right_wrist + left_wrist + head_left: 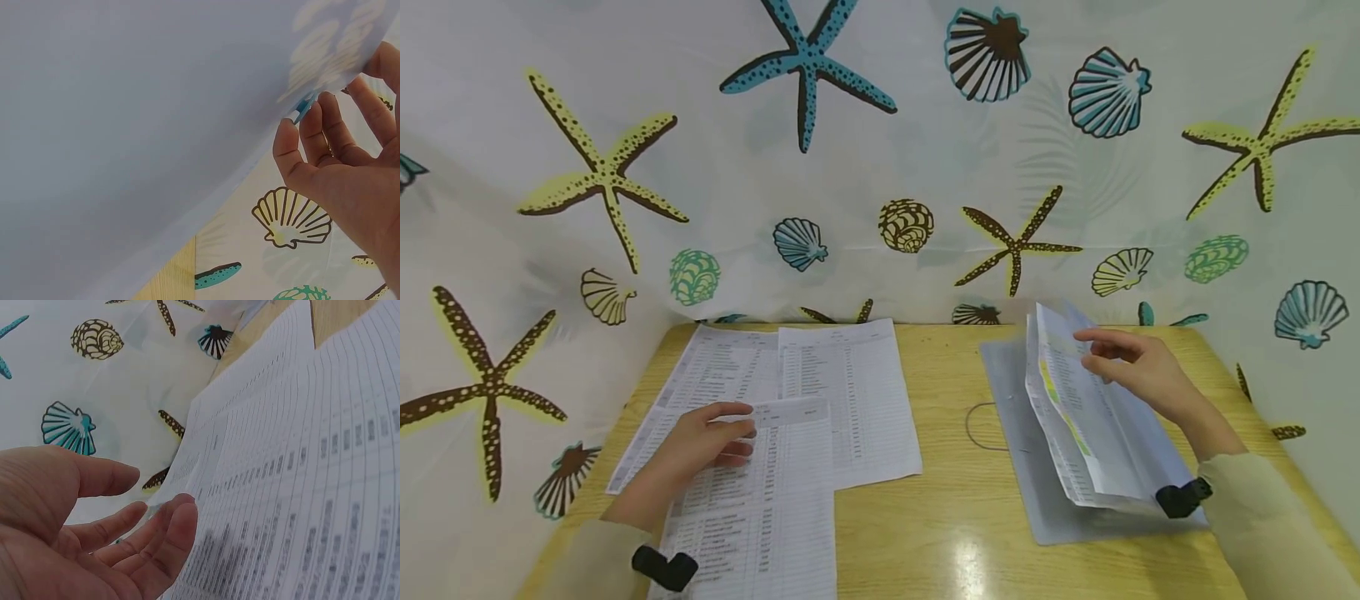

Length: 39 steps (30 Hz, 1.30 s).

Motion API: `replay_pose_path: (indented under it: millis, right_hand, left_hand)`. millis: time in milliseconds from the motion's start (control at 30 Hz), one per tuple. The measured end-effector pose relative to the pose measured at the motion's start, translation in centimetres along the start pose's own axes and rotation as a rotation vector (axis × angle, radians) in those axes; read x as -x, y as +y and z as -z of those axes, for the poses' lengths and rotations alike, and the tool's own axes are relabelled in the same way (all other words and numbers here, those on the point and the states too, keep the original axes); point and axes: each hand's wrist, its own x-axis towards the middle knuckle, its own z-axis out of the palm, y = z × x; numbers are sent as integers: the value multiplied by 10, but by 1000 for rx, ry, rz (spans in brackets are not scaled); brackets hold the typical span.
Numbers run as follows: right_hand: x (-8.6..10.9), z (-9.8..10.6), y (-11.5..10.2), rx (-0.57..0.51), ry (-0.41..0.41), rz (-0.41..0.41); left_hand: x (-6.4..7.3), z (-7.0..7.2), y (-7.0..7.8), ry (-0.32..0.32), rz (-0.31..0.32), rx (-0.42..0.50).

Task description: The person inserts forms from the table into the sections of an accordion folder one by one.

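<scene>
Cloth (pixel 857 175) behind wooden table (pixel 940 500), sheets (pixel 868 392) left of folder (pixel 1013 425)

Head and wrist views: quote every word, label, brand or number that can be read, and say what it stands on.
None can be read.
Loose sheets: printed rows and columns, too small and blurred.
Yellow-marked sheets: print too small.
Pale marks on the grey-blue surface: blurred; cannot tell whether they are lettering.
</scene>
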Motion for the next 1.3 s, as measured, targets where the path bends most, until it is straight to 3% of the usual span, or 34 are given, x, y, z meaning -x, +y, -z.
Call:
replay_pose_path:
  millis: [233,500,967,1300]
  right_hand:
    - [1,-1,4,15,7,11]
    - [2,0,5,10,12,15]
    - [3,-1,5,-5,16,27]
    - [2,-2,2,0,17,26]
  left_hand:
    - [7,31,-30,36,94,20]
    - [14,53,-47,41,123,16]
    - [21,68,-60,85,144,-48]
    - [19,69,-71,131,167,-168]
